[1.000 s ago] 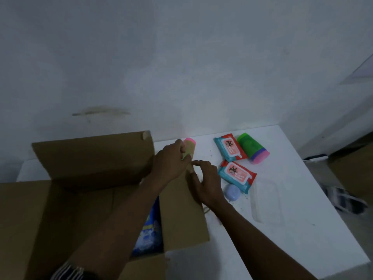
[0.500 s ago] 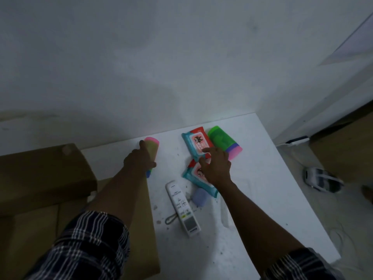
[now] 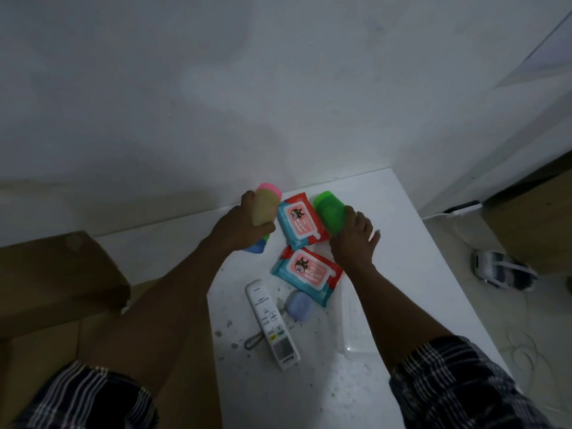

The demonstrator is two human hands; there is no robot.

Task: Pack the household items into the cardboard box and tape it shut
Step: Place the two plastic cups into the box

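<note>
Head view, left fingers [image 3: 266, 228] clamped on pink-topped cup [image 3: 265, 209], right fingers [image 3: 356, 222] gripping green cup [image 3: 329, 213]

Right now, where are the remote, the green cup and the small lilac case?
remote [image 3: 271, 323]: head view, on its button panel.
green cup [image 3: 328, 210]: head view, on its green side.
lilac case [image 3: 297, 306]: head view, on its rounded lid.

I log: cardboard box [image 3: 62, 274], open, left; beige cup [image 3: 264, 209] gripped by left hand [image 3: 235, 227]; green cup [image 3: 329, 210] held by right hand [image 3: 353, 243]; wipe pack [image 3: 300, 219] between them; second wipe pack [image 3: 306, 272], white remote [image 3: 272, 323] and lilac case [image 3: 297, 305] nearer.
</note>
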